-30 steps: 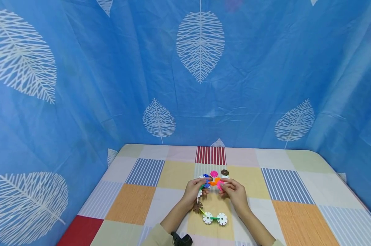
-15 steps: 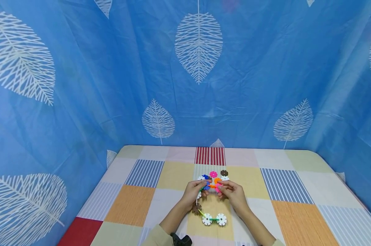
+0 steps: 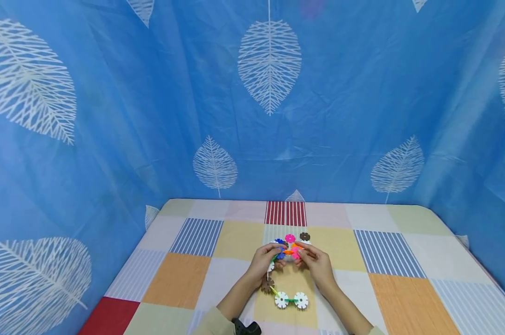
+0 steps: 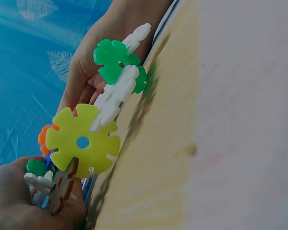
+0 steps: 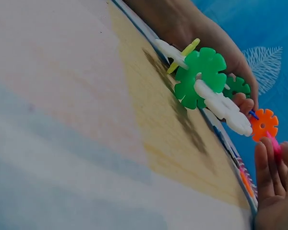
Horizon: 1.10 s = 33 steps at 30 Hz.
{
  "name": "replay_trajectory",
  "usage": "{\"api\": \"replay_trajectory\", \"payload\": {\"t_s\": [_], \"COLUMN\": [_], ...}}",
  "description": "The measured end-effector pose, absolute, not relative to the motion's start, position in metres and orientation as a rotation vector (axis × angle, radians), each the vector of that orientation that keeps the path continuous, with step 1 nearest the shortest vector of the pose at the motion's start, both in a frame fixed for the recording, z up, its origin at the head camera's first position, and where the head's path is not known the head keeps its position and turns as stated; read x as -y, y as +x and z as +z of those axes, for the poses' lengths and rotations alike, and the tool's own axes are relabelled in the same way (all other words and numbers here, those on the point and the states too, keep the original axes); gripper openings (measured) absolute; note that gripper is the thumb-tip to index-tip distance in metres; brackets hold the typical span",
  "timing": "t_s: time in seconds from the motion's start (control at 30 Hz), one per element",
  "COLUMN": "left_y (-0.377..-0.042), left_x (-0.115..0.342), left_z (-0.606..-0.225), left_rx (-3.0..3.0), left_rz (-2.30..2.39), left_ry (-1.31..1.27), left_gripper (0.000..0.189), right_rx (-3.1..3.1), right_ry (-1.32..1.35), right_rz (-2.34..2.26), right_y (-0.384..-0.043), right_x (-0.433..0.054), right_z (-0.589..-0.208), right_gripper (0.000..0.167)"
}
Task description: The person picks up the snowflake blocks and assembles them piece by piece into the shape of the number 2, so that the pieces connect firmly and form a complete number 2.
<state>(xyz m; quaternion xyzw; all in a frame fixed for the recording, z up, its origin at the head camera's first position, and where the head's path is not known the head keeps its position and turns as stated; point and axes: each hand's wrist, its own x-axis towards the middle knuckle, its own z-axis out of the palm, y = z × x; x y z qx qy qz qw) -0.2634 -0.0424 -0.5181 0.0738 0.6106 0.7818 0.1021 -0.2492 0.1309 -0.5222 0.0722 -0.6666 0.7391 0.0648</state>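
A chain of slotted, flower-shaped plastic discs hangs between the two hands. My left hand [image 3: 260, 263] holds the chain near a blue disc [image 3: 280, 253], thumb and index finger at it. In my right hand [image 3: 320, 266], thumb and fingers pinch a pink disc [image 5: 276, 149], its edge meeting an orange disc [image 5: 270, 120] that links toward the blue one. From the left hand the chain curves down through a brown disc [image 3: 267, 285] and a yellow disc [image 4: 65, 143] to two white discs [image 3: 301, 301] joined by a green disc [image 5: 206, 64].
Just beyond the hands lie a loose pink disc [image 3: 290, 238], a brown disc [image 3: 305, 237] and a few others partly hidden by the fingers. A patchwork cloth [image 3: 218, 232] covers the table. Blue leaf-print curtains [image 3: 340, 116] enclose its back and sides.
Both hands stay nearly in place, fingers shifting slightly around the pink and orange discs. The pink disc turns a little in the right hand, and the view tilts slightly.
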Motion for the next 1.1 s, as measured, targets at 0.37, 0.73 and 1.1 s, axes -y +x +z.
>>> {"api": "replay_trajectory", "payload": {"t_s": [0.37,0.73,1.1], "left_y": [-0.268,-0.269,-0.270], "left_x": [0.050,0.053,0.052], "left_z": [-0.514,-0.513,-0.514], "left_rx": [-1.603,-1.675,-1.671], "left_rz": [2.261,2.115,2.105], "left_ry": [0.213,0.218,0.231], "left_gripper": [0.020,0.035,0.035], "right_rx": [2.057,2.286,2.489], "right_ry": [0.336,0.360,0.348], "right_rz": [2.109,1.311,1.114], "right_y": [-0.253,-0.269,-0.272], "right_x": [-0.132,-0.141,-0.143], "right_z": [-0.523,-0.530,-0.530], "right_gripper": [0.029,0.022,0.025]}}
